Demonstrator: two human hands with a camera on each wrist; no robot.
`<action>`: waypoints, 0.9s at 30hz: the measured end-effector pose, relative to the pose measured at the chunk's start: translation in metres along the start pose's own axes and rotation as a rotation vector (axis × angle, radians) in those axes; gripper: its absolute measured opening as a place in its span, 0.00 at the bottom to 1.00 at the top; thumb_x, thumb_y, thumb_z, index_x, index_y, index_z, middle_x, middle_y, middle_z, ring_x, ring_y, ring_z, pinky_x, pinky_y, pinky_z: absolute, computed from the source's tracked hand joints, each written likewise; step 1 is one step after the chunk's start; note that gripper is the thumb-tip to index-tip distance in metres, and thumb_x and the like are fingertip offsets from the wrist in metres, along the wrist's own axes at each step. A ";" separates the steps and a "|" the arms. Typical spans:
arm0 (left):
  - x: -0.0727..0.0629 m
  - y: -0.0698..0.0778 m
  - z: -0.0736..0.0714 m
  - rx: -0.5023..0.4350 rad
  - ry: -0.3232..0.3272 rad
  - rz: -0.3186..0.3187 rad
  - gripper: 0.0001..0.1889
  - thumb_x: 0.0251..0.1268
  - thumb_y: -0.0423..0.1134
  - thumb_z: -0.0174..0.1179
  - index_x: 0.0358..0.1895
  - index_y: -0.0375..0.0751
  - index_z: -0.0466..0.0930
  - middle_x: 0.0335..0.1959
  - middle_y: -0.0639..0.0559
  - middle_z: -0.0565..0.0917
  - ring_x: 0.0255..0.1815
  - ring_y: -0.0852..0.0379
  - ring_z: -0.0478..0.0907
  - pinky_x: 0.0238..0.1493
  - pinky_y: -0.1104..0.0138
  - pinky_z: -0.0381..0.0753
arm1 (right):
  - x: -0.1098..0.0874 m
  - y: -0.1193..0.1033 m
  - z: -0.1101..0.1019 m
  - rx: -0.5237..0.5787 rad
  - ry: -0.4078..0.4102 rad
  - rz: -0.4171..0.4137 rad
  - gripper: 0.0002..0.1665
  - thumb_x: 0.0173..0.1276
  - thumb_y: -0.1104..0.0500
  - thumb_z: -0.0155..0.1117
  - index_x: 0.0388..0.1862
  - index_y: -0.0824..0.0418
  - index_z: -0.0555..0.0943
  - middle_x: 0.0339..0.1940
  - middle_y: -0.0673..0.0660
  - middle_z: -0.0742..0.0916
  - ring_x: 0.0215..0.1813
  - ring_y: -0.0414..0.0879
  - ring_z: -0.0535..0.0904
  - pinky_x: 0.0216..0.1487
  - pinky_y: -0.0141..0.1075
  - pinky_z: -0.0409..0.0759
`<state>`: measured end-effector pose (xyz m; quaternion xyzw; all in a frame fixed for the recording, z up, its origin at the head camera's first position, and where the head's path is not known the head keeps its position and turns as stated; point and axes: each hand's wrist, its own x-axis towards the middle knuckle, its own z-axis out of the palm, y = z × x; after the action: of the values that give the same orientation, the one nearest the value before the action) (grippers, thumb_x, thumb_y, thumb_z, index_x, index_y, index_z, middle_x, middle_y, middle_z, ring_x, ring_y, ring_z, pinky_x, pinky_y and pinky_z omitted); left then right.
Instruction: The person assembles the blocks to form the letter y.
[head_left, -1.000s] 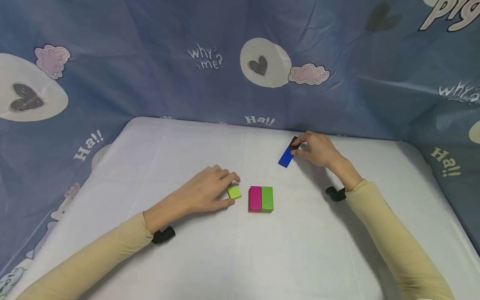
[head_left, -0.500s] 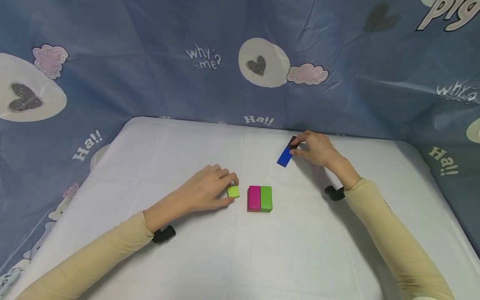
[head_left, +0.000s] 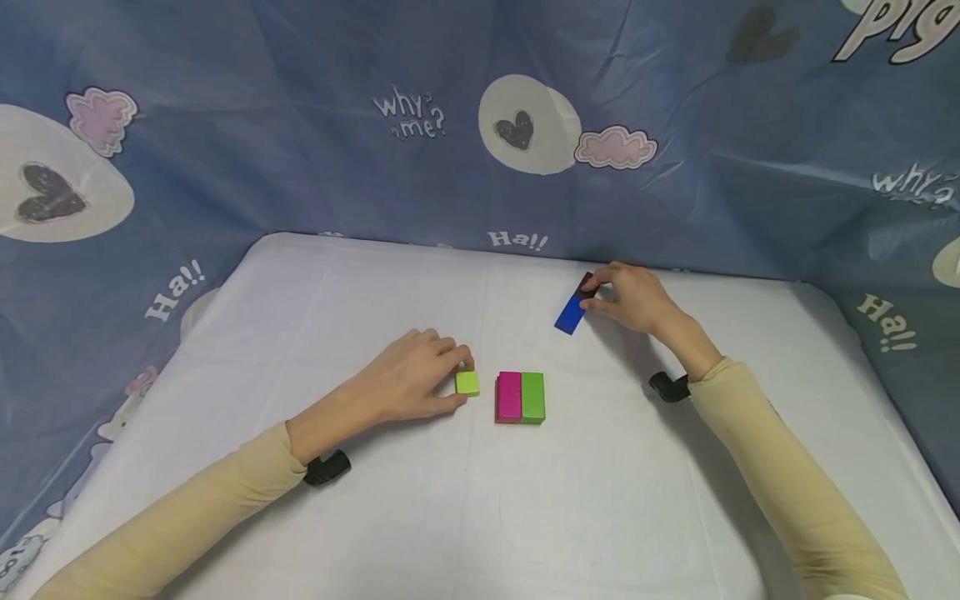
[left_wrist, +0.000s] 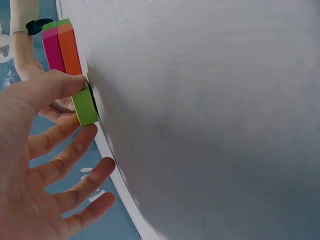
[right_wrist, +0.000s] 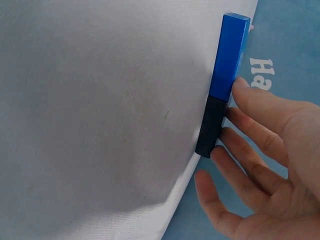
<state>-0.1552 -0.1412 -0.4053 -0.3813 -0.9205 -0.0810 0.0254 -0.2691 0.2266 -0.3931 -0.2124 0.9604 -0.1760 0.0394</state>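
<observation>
My left hand [head_left: 408, 379] pinches a small lime-green block [head_left: 467, 383] between thumb and index finger; its other fingers are spread in the left wrist view. Just right of it a magenta block [head_left: 509, 397] and a green block [head_left: 533, 397] lie side by side on top of a small stack. An orange block [left_wrist: 69, 49] shows in that stack from the left wrist. Farther back, my right hand [head_left: 633, 300] rests its fingertips along a blue block [right_wrist: 230, 57] and a black block [right_wrist: 212, 127], which lie end to end in a slanted line.
The blocks lie on a white-covered table [head_left: 495, 517]. A blue printed cloth [head_left: 337, 167] rises behind its back edge, close to the right hand. Both wrists carry black camera mounts, one the left mount [head_left: 327, 468].
The lime-green block has turned slightly and now sits square, with the left thumb and index finger closer on it. The right hand and the blue and black blocks have stayed put.
</observation>
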 end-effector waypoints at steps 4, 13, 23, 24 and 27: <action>0.003 -0.001 0.000 -0.010 0.016 0.000 0.18 0.64 0.53 0.74 0.53 0.52 0.85 0.41 0.55 0.87 0.40 0.54 0.77 0.43 0.60 0.77 | 0.001 0.001 -0.001 -0.001 -0.001 -0.003 0.21 0.75 0.52 0.74 0.60 0.63 0.88 0.59 0.66 0.89 0.62 0.65 0.84 0.65 0.61 0.79; 0.013 -0.001 0.004 -0.032 0.062 0.020 0.18 0.67 0.49 0.73 0.57 0.52 0.84 0.42 0.54 0.86 0.39 0.54 0.76 0.44 0.59 0.78 | 0.000 -0.001 -0.001 -0.022 -0.014 0.001 0.21 0.74 0.52 0.74 0.60 0.62 0.89 0.59 0.66 0.88 0.62 0.65 0.84 0.65 0.61 0.79; 0.025 0.001 0.003 -0.026 0.053 0.005 0.17 0.72 0.46 0.69 0.60 0.51 0.84 0.47 0.52 0.87 0.42 0.52 0.79 0.48 0.58 0.80 | 0.002 -0.001 -0.001 -0.026 -0.013 0.008 0.20 0.74 0.52 0.74 0.59 0.61 0.89 0.59 0.66 0.88 0.62 0.65 0.84 0.65 0.61 0.79; 0.026 0.001 0.003 -0.027 0.052 0.006 0.17 0.72 0.46 0.69 0.60 0.51 0.84 0.47 0.52 0.87 0.42 0.52 0.79 0.48 0.58 0.80 | 0.002 -0.001 -0.001 -0.024 -0.012 0.008 0.20 0.74 0.53 0.74 0.59 0.61 0.89 0.59 0.66 0.88 0.62 0.65 0.84 0.65 0.61 0.79; 0.028 0.001 0.002 -0.032 0.048 0.008 0.17 0.72 0.47 0.69 0.60 0.51 0.84 0.47 0.53 0.87 0.41 0.53 0.78 0.47 0.58 0.79 | 0.002 -0.001 -0.001 -0.022 -0.018 0.008 0.20 0.74 0.52 0.74 0.59 0.61 0.89 0.60 0.66 0.88 0.64 0.66 0.84 0.67 0.62 0.78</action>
<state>-0.1747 -0.1206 -0.4036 -0.3831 -0.9168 -0.1049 0.0418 -0.2708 0.2255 -0.3914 -0.2107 0.9627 -0.1631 0.0463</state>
